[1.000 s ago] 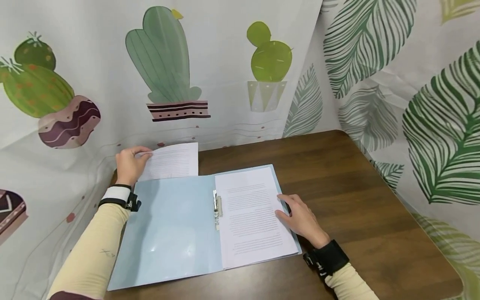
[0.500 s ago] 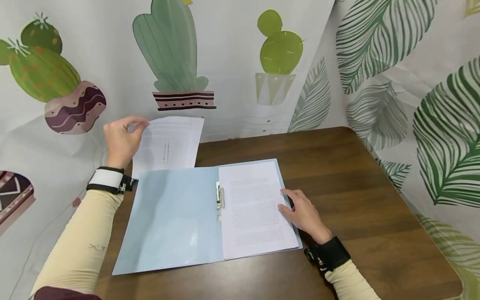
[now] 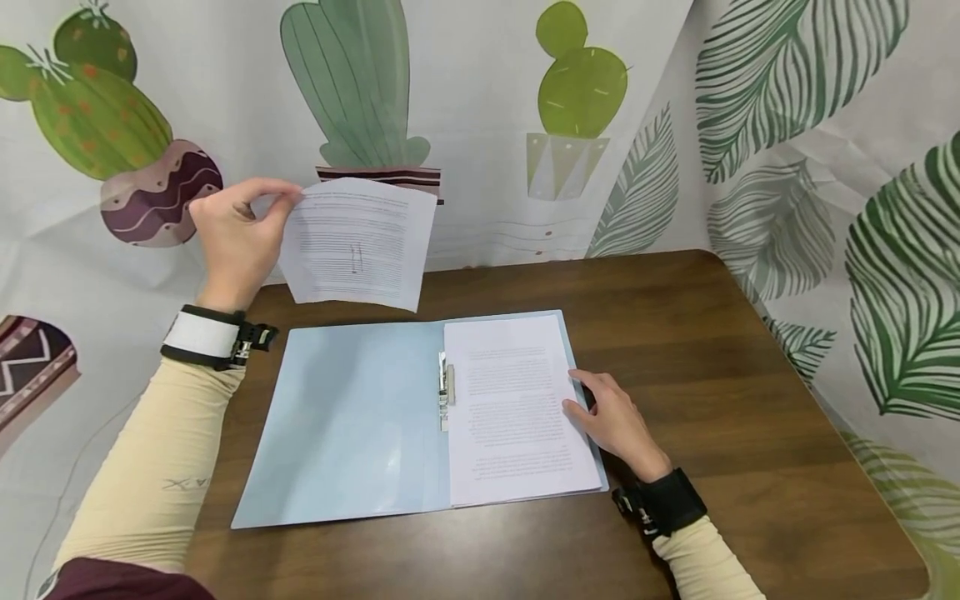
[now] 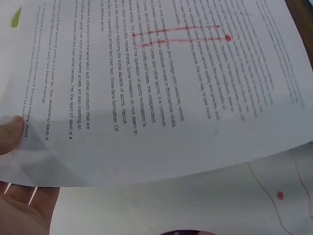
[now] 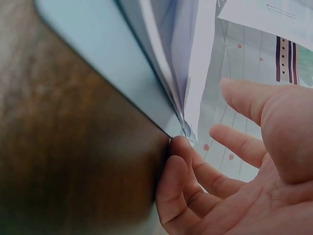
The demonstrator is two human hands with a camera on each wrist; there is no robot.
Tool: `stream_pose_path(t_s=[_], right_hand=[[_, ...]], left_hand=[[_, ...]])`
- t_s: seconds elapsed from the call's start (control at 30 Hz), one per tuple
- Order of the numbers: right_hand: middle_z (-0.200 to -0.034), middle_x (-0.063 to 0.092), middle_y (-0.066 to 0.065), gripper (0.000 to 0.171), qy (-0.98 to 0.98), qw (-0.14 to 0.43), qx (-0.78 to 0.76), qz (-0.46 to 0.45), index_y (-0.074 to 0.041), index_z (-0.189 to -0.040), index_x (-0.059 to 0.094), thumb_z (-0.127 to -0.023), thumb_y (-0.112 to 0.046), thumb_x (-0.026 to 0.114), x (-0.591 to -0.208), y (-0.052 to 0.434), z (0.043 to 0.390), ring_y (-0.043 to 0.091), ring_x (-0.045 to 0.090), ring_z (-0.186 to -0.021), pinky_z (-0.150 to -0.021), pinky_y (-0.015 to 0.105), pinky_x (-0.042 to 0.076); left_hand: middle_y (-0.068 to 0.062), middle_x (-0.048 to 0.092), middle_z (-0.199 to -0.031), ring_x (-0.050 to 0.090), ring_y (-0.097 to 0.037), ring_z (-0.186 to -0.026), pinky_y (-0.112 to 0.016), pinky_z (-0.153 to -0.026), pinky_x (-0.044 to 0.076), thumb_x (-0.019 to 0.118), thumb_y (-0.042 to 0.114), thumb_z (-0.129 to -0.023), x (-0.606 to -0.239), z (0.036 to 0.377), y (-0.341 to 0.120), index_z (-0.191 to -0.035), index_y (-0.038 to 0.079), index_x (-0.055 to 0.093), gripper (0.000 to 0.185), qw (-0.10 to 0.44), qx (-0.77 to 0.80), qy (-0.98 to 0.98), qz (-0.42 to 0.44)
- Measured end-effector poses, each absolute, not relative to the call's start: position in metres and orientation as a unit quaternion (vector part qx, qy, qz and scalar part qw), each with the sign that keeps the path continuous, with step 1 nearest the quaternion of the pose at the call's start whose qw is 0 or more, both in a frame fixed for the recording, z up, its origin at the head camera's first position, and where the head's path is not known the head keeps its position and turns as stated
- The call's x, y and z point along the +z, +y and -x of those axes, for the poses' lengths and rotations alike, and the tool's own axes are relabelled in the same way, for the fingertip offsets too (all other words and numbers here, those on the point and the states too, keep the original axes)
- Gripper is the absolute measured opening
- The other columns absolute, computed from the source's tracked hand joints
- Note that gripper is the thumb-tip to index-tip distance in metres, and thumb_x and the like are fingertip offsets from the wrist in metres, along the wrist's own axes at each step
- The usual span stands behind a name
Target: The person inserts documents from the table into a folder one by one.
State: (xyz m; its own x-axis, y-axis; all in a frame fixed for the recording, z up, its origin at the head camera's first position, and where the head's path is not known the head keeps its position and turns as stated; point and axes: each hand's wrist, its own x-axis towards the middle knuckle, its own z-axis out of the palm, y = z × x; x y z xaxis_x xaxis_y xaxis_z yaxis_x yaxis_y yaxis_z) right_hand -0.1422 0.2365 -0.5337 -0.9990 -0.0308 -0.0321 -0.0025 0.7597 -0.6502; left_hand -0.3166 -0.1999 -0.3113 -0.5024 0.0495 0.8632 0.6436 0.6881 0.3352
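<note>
My left hand (image 3: 258, 208) pinches the top left corner of a printed sheet (image 3: 360, 246) and holds it in the air above the table's far left. In the left wrist view my thumb (image 4: 10, 134) presses on that sheet (image 4: 161, 88), which bears a red pen mark. A light blue folder (image 3: 345, 425) lies open on the table, with a stack of printed pages (image 3: 510, 408) on its right half beside a metal clip (image 3: 444, 392). My right hand (image 3: 592, 400) rests with relaxed fingers on the stack's right edge; its fingertips (image 5: 178, 147) touch the folder (image 5: 98, 63) edge.
The brown wooden table (image 3: 712, 375) is walled in at the back and right by curtains printed with cacti (image 3: 352, 83) and green leaves (image 3: 885, 275). Bare wood lies to the right of the folder and along the front edge.
My left hand has lifted the sheet off the table's far left and raised it, tilting its printed face toward me. The right hand has stayed on the stack's edge.
</note>
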Motion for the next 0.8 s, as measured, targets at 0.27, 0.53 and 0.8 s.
stream_pose_path(t_s=[0.27, 0.53, 0.8], right_hand=[[-0.134, 0.057, 0.024, 0.058, 0.939, 0.01, -0.343, 0.008, -0.008, -0.148, 0.052, -0.097, -0.023, 0.073, -0.532, 0.237, 0.145, 0.017, 0.052, -0.067, -0.057, 0.032, 0.044], [-0.126, 0.062, 0.024, 0.052, 0.934, -0.052, -0.353, 0.022, -0.006, -0.143, 0.057, -0.096, -0.018, 0.074, -0.525, 0.238, 0.151, 0.017, 0.051, -0.067, -0.056, 0.028, 0.043], [-0.135, 0.059, 0.022, 0.056, 0.903, -0.142, -0.397, 0.078, -0.007, -0.147, 0.052, -0.096, -0.016, 0.074, -0.514, 0.232, 0.16, 0.035, 0.064, -0.105, -0.079, 0.047, 0.056]], left_hand=[[-0.018, 0.075, -0.079, 0.028, 0.003, -0.042, -0.011, -0.047, 0.018, 0.076, 0.001, -0.09, -0.292, 0.288, -0.173, -0.09, -0.004, 0.08, 0.006, 0.435, -0.371, -0.783, 0.244], [-0.017, 0.075, -0.086, 0.034, 0.001, -0.039, -0.014, -0.044, 0.022, 0.078, 0.001, -0.089, -0.283, 0.265, -0.153, -0.092, -0.003, 0.08, 0.006, 0.377, -0.449, -0.778, 0.224], [-0.006, 0.076, -0.09, 0.025, -0.003, -0.037, -0.021, -0.042, 0.02, 0.079, 0.003, -0.089, -0.282, 0.251, -0.138, -0.096, 0.0, 0.081, 0.008, 0.304, -0.499, -0.777, 0.235]])
